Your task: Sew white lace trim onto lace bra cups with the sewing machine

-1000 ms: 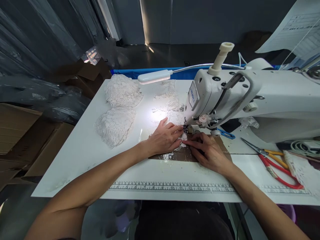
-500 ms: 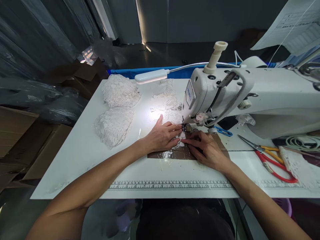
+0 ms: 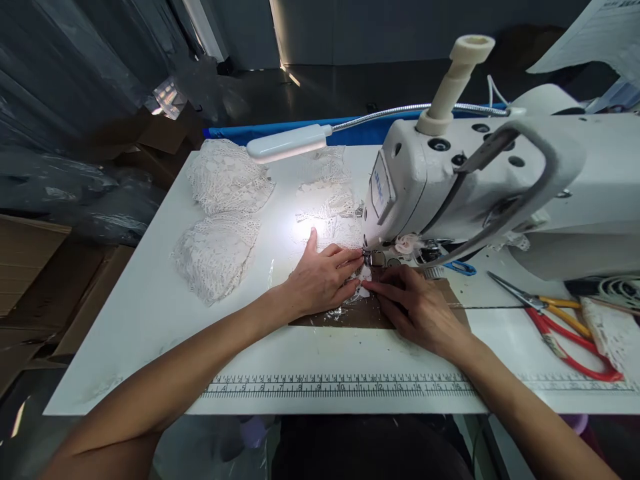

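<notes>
White lace fabric [image 3: 340,230] lies under the presser foot [image 3: 376,259] of a white sewing machine [image 3: 400,180]. My left hand [image 3: 325,277] rests flat on the lace just left of the foot, thumb spread away from the fingers. In front of the foot, my right hand [image 3: 417,303] has its fingertips at the lace's near right edge, index finger stretched out and the others bent. Whether it pinches the edge is hard to make out. A brown plate [image 3: 345,317] shows beneath both hands.
Two piles of white lace pieces [image 3: 215,257] lie on the left of the white table [image 3: 150,320]. Red-handled scissors [image 3: 575,340] and a blue tool [image 3: 459,267] are to the right. A lamp [image 3: 287,143] hangs over the lace. A ruler strip [image 3: 340,387] runs along the front edge.
The camera view has moved closer, so the machine looks larger. Both hands stay at the presser foot in nearly the same pose, and the lace shows no clear shift.
</notes>
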`<state>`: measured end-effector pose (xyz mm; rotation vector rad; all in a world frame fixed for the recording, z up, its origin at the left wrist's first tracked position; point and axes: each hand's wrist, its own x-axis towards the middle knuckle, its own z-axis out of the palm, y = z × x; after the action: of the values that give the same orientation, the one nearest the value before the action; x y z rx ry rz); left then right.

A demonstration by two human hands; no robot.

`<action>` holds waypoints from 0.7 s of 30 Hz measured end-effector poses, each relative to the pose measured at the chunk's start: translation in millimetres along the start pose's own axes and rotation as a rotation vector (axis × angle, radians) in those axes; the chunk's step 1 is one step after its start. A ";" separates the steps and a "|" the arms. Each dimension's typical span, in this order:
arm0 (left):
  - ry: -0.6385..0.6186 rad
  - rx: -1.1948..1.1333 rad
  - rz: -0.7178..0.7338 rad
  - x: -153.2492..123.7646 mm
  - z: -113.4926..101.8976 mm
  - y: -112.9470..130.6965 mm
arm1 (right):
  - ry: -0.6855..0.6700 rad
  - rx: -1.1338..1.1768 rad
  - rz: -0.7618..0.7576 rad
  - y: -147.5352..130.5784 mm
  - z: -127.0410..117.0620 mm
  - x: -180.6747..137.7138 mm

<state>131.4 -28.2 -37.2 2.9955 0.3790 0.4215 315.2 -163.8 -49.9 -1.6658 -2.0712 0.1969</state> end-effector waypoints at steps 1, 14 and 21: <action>-0.005 0.011 -0.005 1.0 -0.6 0.4 | 0.009 -0.012 -0.004 0.0 0.3 0.8; 0.032 0.136 -0.139 8.8 6.4 9.1 | 0.028 -0.230 0.025 2.4 2.4 9.9; 0.193 -0.048 0.051 1.7 -3.9 -4.3 | 0.209 0.108 0.111 29.0 -23.3 -5.5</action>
<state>130.9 -23.4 -33.5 2.9316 0.3028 0.7165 351.9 -165.8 -42.4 -1.6614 -1.7862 0.1608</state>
